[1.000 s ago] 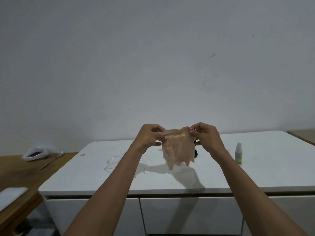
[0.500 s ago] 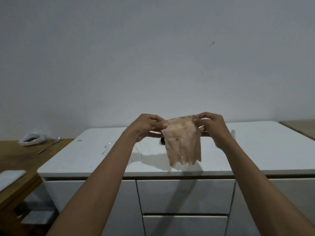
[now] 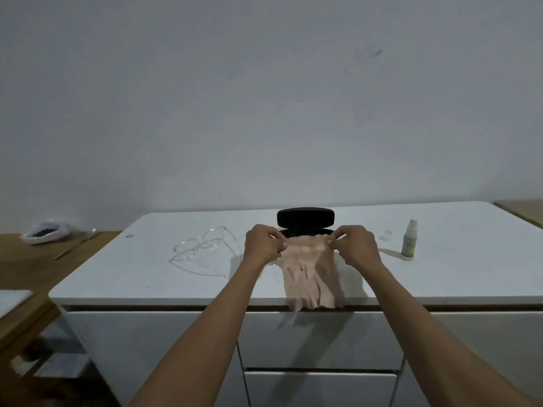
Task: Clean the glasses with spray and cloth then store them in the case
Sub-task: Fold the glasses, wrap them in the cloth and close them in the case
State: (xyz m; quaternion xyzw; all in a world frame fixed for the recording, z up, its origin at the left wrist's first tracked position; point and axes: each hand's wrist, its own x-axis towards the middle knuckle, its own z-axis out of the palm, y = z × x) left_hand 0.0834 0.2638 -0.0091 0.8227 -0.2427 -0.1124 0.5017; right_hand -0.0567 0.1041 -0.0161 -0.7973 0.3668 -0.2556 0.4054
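Note:
A pale pink cloth hangs spread between my hands over the front of the white cabinet top. My left hand pinches its upper left corner and my right hand pinches its upper right corner. Clear-framed glasses lie with arms unfolded on the top, left of my left hand. A black glasses case stands open behind the cloth, its base partly hidden. The small spray bottle stands upright to the right, with its clear cap lying beside it.
A wooden table adjoins the cabinet on the left, carrying a plastic bag and a spoon. Drawers run below the cabinet top. Another wooden surface shows at the far right.
Both hands have lowered the cloth from in front of the wall toward the cabinet top. The open case, the glasses and the bottle, earlier partly hidden, are in plain sight.

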